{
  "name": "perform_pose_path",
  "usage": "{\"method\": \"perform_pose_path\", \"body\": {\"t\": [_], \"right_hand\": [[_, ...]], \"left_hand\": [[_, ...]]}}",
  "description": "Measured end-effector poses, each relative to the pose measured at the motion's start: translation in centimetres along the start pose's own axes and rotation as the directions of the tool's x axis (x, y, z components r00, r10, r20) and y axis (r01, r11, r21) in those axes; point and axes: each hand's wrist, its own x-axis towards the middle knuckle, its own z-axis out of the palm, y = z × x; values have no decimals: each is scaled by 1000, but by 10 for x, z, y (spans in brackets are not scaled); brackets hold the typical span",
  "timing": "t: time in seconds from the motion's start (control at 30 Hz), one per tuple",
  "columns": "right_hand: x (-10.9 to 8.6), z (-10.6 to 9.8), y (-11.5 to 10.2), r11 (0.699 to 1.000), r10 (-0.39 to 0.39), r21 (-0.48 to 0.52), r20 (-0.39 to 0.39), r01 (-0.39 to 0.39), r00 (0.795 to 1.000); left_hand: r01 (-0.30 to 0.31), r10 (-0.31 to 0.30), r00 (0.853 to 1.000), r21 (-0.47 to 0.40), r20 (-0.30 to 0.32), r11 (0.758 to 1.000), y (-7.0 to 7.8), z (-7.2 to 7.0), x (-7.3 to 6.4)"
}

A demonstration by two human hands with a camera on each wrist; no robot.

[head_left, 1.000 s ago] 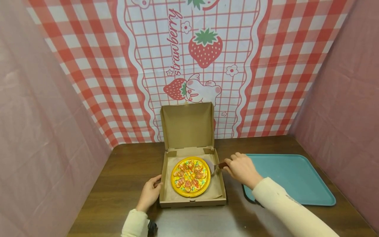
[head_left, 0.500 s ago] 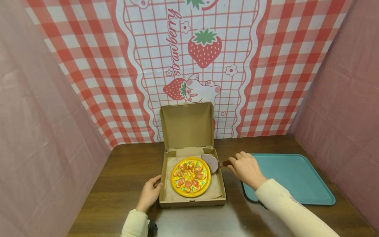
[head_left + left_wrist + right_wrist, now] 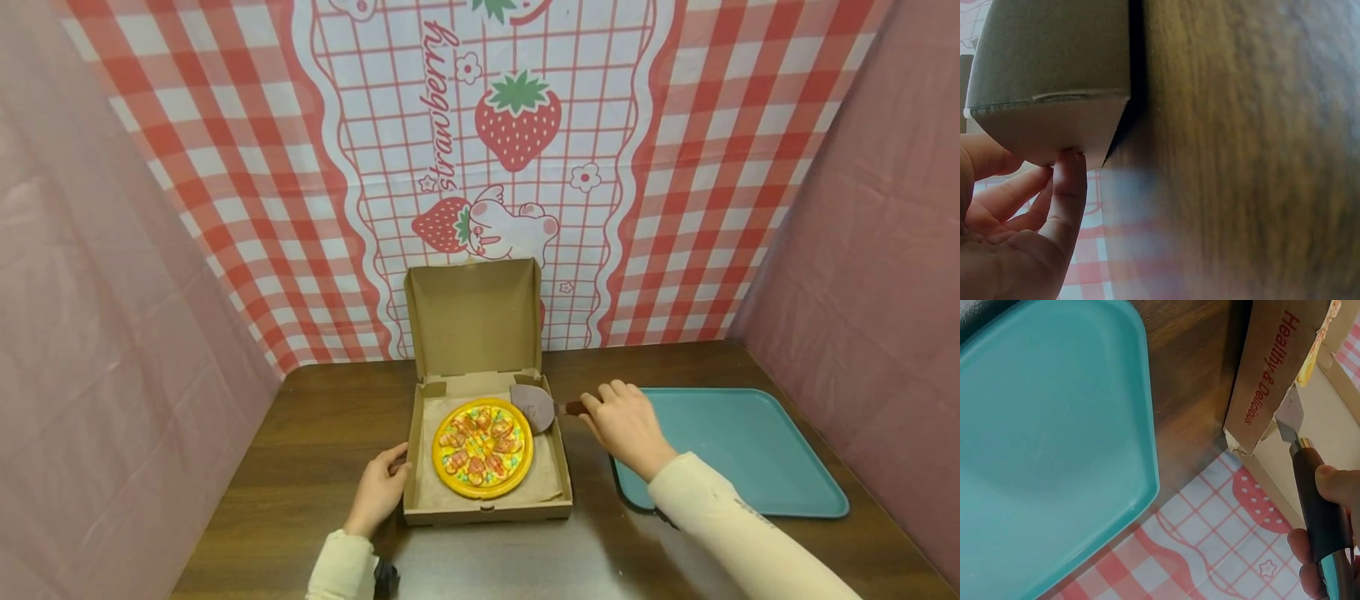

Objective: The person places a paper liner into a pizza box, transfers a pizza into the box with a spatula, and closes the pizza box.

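Note:
A round toy pizza (image 3: 483, 447) with a yellow crust lies on brown paper in the open cardboard pizza box (image 3: 487, 512). My right hand (image 3: 624, 423) grips the dark handle of a pizza server (image 3: 534, 407), seen closely in the right wrist view. The server's wide metal blade reaches over the box's right wall, its edge right at the pizza's upper right rim. At the box's left side rests my left hand (image 3: 380, 490). In the left wrist view, its fingertips (image 3: 1069, 165) touch the outside of the cardboard wall.
A teal tray (image 3: 738, 450) lies on the brown wooden table (image 3: 315, 433) to the right, partly under my right forearm. The box lid (image 3: 476, 321) stands upright at the back. Behind it hangs a red-and-white strawberry cloth (image 3: 517, 121); pink drapes (image 3: 862, 250) flank both sides.
The server's blade has turned flatter, showing its broad face, and moved slightly away from the front. My right hand shifted a little right and up. The left hand, box and pizza stay put.

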Motion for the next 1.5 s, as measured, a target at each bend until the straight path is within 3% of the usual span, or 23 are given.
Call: {"method": "perform_pose_path", "body": {"t": [0.43,0.6,0.73,0.83,0.97,1.17,1.27,1.43,1.5], "right_hand": [[2,-1,3,999,33,1,-28,-33,999],[3,-8,11,997,75,-4,-33,-75,997],[2,-18,20,990,141,17,18,-142,990],[-1,-26,26,976,209,49,94,-214,973],[-7,-38,35,946,295,81,189,-314,937],[-21,-53,53,908,375,84,269,-410,887],[-31,-59,63,903,387,80,273,-422,881],[-48,-70,80,905,392,72,245,-420,887],[-56,-73,86,897,407,70,249,-436,879]], "left_hand": [[28,-28,1000,-16,9,999,1,0,-1],[47,-47,999,-14,7,999,0,0,0],[54,-54,998,-8,8,998,0,1,1],[50,-50,999,-5,9,999,-1,1,1],[50,-49,999,-5,7,999,-1,0,1],[48,-48,999,-5,6,999,0,0,0],[50,-50,999,-6,7,999,0,0,0],[55,-55,998,-3,7,998,-1,0,0],[53,-53,999,-2,8,999,-1,0,0]]}}
